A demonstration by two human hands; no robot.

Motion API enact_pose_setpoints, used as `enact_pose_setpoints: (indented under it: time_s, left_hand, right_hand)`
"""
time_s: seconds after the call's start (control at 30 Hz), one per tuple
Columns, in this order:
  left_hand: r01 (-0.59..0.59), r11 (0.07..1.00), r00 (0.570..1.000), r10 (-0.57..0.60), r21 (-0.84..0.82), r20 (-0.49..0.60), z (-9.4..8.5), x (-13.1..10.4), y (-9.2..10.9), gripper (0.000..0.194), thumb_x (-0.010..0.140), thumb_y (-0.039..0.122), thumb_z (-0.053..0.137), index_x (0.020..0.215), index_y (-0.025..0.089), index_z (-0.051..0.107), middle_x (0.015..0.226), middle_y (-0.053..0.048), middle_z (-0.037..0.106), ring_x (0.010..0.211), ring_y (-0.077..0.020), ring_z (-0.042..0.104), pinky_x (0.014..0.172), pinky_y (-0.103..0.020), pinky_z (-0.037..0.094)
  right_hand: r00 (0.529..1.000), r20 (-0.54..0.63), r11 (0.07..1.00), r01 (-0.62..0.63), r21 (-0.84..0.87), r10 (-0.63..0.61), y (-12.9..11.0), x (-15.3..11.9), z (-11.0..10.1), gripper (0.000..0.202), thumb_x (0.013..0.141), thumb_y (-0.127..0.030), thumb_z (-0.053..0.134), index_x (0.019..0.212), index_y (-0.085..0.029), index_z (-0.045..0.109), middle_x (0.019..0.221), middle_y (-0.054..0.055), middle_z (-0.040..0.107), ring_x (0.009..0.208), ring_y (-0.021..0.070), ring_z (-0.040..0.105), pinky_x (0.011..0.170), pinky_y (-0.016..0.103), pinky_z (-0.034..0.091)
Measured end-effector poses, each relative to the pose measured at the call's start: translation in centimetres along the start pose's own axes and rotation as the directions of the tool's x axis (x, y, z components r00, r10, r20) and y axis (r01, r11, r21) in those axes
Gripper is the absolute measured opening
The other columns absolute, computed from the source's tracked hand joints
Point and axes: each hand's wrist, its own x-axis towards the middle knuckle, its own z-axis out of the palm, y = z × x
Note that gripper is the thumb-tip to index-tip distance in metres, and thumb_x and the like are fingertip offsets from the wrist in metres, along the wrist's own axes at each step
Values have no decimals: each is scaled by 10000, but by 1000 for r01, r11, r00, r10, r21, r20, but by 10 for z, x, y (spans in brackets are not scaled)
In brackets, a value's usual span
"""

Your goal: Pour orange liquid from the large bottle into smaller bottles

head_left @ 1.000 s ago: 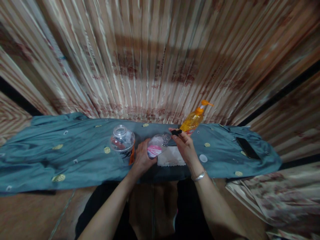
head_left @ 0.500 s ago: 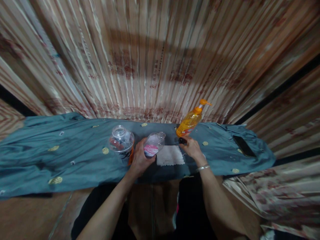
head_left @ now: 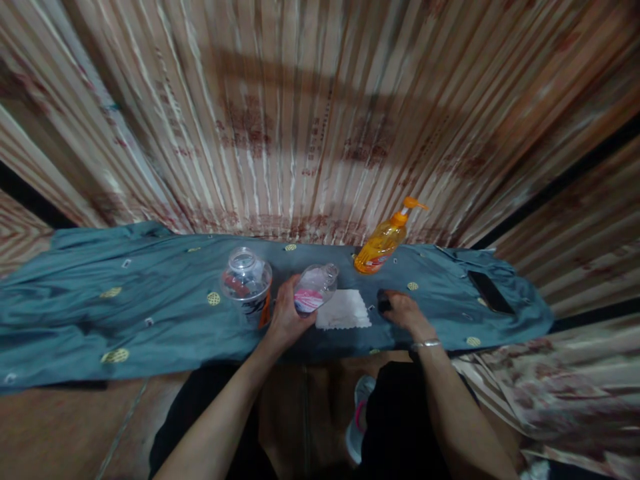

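My left hand (head_left: 286, 316) grips a small clear bottle (head_left: 313, 290) with a pink label, tilted to the right with its open mouth uncapped. My right hand (head_left: 406, 311) lies low on the teal cloth (head_left: 150, 313) to the right of a white napkin (head_left: 344, 310). Its fingertips are closed on a small black cap (head_left: 384, 302) that touches the cloth. A silver bangle sits on that wrist.
A clear plastic jar (head_left: 246, 278) stands left of the bottle, with something orange (head_left: 263, 311) beside it. An orange pump bottle (head_left: 383, 241) stands at the back by the striped curtain. A black phone (head_left: 491, 293) lies far right. A shoe (head_left: 357, 420) shows below the table edge.
My right hand carried the black cap away from the bottle's mouth, down and to the right onto the cloth. The left hand kept the bottle nearly in place.
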Motion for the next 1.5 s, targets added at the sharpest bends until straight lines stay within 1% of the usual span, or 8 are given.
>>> enact_pose_setpoints:
  time_s: [0.17, 0.3, 0.4, 0.6, 0.87, 1.03, 1.23, 1.5]
  left_hand:
    - [2, 999, 1000, -3, -34, -14, 0, -1, 7, 556, 884, 442, 658, 1373, 218, 516, 1435, -134, 542, 1288, -322, 556, 1058, -598, 491]
    - [15, 998, 1000, -15, -63, -10, -1, -4, 14, 602, 882, 450, 658, 1410, 226, 477, 1451, -139, 527, 1278, -323, 563, 1058, -602, 491]
    - [20, 996, 1000, -19, -82, 7, -2, -8, 17, 655, 873, 463, 666, 1443, 235, 438, 1488, -148, 494, 1308, -338, 541, 1072, -616, 478]
    - [6, 992, 999, -1, -123, 44, -2, -15, 20, 722, 865, 500, 663, 1479, 241, 387, 1486, -157, 495, 1309, -346, 545, 1068, -623, 483]
    - [-55, 991, 997, 60, -123, 37, -1, -24, 17, 882, 815, 552, 701, 1532, 245, 288, 1562, -181, 416, 1404, -384, 462, 1132, -654, 415]
    - [-64, 995, 998, 65, -72, 9, -10, -37, 17, 864, 810, 522, 721, 1519, 241, 314, 1549, -173, 434, 1427, -379, 437, 1165, -656, 372]
    - [-30, 999, 999, 32, -43, 36, -46, -62, 18, 476, 887, 451, 656, 1288, 203, 584, 1316, -115, 627, 1213, -289, 610, 1033, -568, 515]
    - [197, 979, 950, -202, -45, -240, -100, -87, -20, 432, 880, 429, 674, 1230, 187, 594, 1205, -94, 648, 1027, -233, 657, 899, -478, 582]
  right_hand:
    - [962, -267, 963, 122, 240, -55, -12, -5, -13, 477, 857, -146, 536, 1328, -112, 600, 1372, 208, 647, 1266, 317, 617, 1107, 457, 447]
    - [924, -306, 592, 381, 710, -229, -55, -14, -3, 494, 871, -346, 612, 1346, -213, 573, 1297, 122, 703, 1183, 286, 671, 1040, 486, 517]
    - [897, -242, 296, 361, 884, -370, -93, -23, 8, 665, 806, -467, 730, 1396, -239, 524, 1428, 120, 617, 1306, 290, 597, 1076, 487, 493]
    - [884, -235, 85, 292, 953, -405, -137, -41, 6, 584, 758, -583, 776, 1211, -232, 666, 1230, 82, 728, 1123, 264, 688, 1062, 459, 506]
    - [913, -184, 116, 241, 964, -364, -139, -45, -6, 522, 705, -608, 801, 1032, -206, 739, 996, 60, 788, 963, 289, 732, 962, 462, 563]
    - [955, -151, 278, 222, 935, -257, -117, -24, -3, 608, 719, -691, 720, 1013, -159, 709, 866, 81, 782, 860, 290, 737, 808, 414, 586]
    - [961, -265, 640, 254, 725, -81, -98, -10, 16, 559, 785, -651, 640, 1042, -156, 685, 981, 140, 769, 884, 307, 733, 793, 417, 557]
    - [971, -234, 754, 192, 628, -53, -91, -9, 30, 378, 819, -514, 700, 992, -180, 666, 892, 107, 759, 842, 292, 733, 720, 344, 509]
